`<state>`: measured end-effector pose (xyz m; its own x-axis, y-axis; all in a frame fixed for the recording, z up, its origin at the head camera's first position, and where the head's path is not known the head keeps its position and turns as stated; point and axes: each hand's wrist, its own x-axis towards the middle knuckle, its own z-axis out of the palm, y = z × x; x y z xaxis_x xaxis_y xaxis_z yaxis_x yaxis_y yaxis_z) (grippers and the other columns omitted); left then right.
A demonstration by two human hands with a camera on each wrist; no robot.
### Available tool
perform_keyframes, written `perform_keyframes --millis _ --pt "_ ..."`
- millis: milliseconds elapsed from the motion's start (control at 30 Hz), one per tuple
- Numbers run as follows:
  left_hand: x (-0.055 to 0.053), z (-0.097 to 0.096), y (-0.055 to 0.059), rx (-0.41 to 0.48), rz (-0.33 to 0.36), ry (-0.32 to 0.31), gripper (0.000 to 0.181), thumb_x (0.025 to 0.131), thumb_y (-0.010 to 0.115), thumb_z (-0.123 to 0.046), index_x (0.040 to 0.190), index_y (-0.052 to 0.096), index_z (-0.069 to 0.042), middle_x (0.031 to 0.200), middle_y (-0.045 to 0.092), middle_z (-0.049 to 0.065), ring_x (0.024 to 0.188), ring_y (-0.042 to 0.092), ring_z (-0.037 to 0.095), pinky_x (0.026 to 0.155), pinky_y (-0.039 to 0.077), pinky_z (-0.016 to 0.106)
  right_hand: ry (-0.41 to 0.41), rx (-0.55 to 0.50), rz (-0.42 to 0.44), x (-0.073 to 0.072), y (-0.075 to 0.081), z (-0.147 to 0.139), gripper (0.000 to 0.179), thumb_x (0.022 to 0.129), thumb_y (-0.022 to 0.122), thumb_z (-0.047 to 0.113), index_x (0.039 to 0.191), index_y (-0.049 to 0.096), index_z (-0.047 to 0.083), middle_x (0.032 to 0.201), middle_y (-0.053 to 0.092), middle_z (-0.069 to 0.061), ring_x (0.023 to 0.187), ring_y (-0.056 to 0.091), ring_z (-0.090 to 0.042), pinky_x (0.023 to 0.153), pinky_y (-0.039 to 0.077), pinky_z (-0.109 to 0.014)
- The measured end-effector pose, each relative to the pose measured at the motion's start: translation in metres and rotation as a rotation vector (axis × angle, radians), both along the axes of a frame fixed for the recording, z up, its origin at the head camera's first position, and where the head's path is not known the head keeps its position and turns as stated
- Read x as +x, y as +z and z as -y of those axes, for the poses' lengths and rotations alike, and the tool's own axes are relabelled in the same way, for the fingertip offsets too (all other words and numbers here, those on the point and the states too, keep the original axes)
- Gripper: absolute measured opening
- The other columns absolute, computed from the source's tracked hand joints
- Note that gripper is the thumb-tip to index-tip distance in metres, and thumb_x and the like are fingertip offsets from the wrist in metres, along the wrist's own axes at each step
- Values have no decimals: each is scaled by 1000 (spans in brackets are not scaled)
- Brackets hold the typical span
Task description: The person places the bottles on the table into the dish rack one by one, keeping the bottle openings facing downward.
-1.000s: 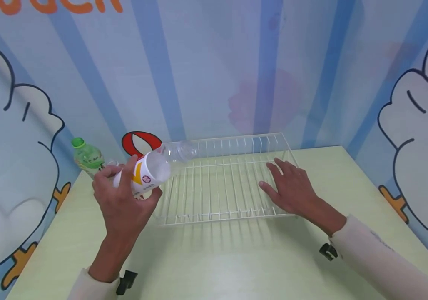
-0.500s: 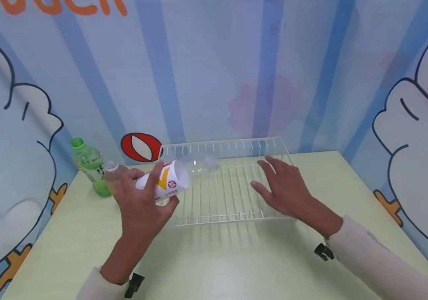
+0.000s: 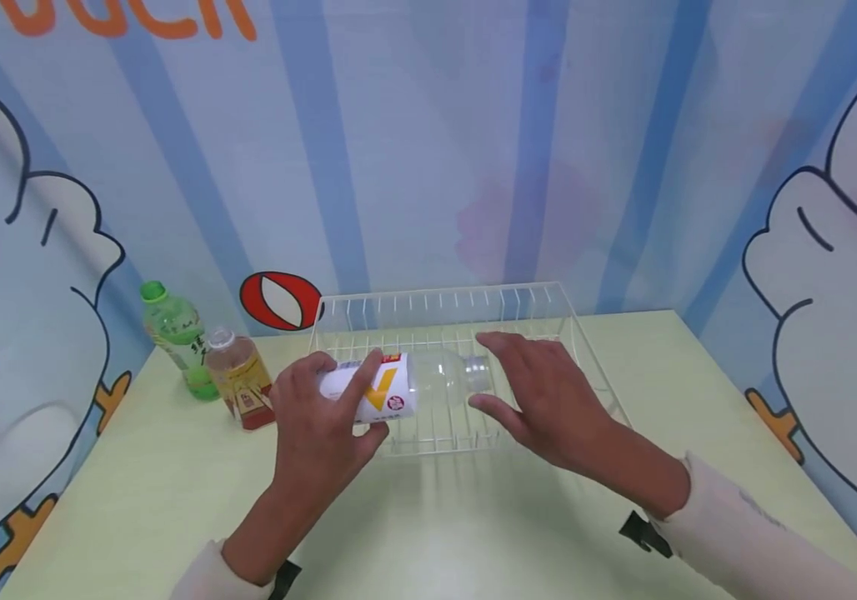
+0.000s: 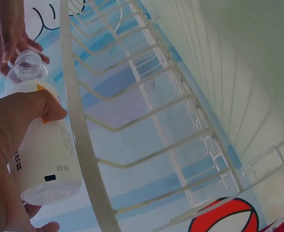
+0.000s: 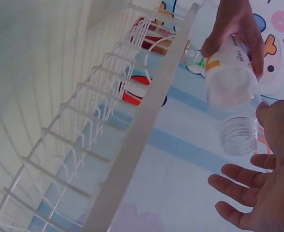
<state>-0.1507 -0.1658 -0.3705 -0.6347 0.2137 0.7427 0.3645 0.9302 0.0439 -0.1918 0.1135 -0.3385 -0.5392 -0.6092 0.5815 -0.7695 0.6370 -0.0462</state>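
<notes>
My left hand [image 3: 327, 412] grips a clear plastic bottle [image 3: 436, 379] around its white label with a yellow mark. The bottle lies sideways above the white wire rack [image 3: 473, 293], its uncapped mouth pointing right. In the left wrist view the thumb crosses the label of the bottle [image 4: 50, 159]. My right hand [image 3: 548, 400] is beside the bottle's neck, thumb and fingers spread to either side of it. From the right wrist, the threaded neck of the bottle [image 5: 238, 135] shows close to the fingers of the right hand [image 5: 272, 174], which do not close around it.
Left of the rack stand a green-capped bottle [image 3: 177, 333] and a bottle of reddish-brown drink [image 3: 241, 379]. The pale table [image 3: 428, 533] meets a blue striped backdrop [image 3: 428, 150] with cartoon ducks behind the rack.
My left hand has carried the bottle rightward over the rack and turned it more level. My right hand has shifted left toward the neck. The brown-drink bottle has come into fuller view.
</notes>
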Motion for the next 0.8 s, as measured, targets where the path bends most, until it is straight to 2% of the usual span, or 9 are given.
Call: perform_keyframes --millis 167,267,433,533,667,733,800 --pt "3 -6 -2 0 -7 -74 95 62 93 -23 146 50 -29 126 43 21 118 40 37 88 42 59 26 73 -5 13 9 4 58 90 73 34 137 49 10 125 62 -10 110 61 -28 97 45 -49" --pt "3 -8 -4 28 5 -104 93 62 94 -22 144 52 -28 126 42 20 118 40 36 87 42 57 21 107 -4 17 12 4 57 89 75 33 135 52 11 123 63 -9 110 61 -28 98 44 -49" --pt "2 -9 -7 69 30 -131 91 62 93 -23 143 52 -28 129 41 19 120 39 35 88 43 55 22 105 24 20 14 0 60 90 74 35 138 50 10 122 62 -10 110 61 -28 98 44 -50" --pt "1 -9 -9 80 33 -134 91 61 94 -25 143 52 -28 132 41 19 122 39 36 89 43 55 42 84 43 19 12 -3 56 95 67 39 138 50 8 119 62 -10 108 61 -28 96 44 -50" --pt "2 -9 -10 94 44 -134 91 61 94 -30 142 52 -28 135 40 19 125 38 36 92 42 57 65 14 53 17 9 -6 54 103 44 50 134 51 7 117 61 -9 105 61 -25 93 46 -49" --pt "2 -9 -9 126 58 -132 91 63 93 -31 143 50 -28 138 40 19 127 38 36 93 44 55 75 -43 43 16 8 -6 58 104 36 54 133 53 7 115 62 -8 102 61 -24 90 47 -48" --pt "3 -9 -8 202 68 -141 93 63 93 -30 144 48 -25 139 40 18 129 38 34 92 50 50 91 -109 27 16 8 -6 60 103 34 55 131 54 6 114 63 -7 99 61 -24 86 48 -47"
